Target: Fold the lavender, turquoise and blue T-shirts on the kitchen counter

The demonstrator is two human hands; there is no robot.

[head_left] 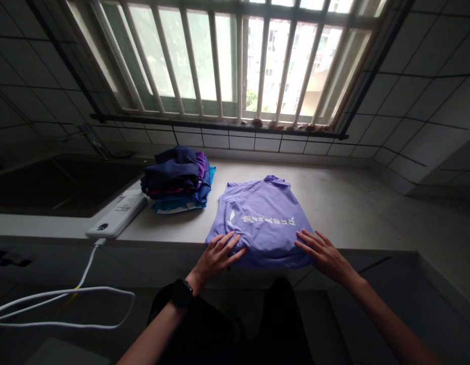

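Note:
A lavender shirt (265, 203) lies flat on the white counter, white lettering and a logo across it. Its lower edge hangs slightly over the counter's front. My left hand (219, 253), with a dark watch on the wrist, rests on the shirt's lower left corner, fingers spread. On the lower right corner lies my right hand (322, 251), its fingers stretched out over the fabric. Neither hand grips the cloth visibly. Left of the shirt sits a stack of folded clothes (177, 175) in navy, purple and teal.
A white power bank (116, 215) with a white cable (86, 268) lies at the counter's left front. Beyond it is a dark sink (63, 187) with a faucet (94, 142). Behind the counter (341, 203) rise a tiled wall and a barred window (227, 61).

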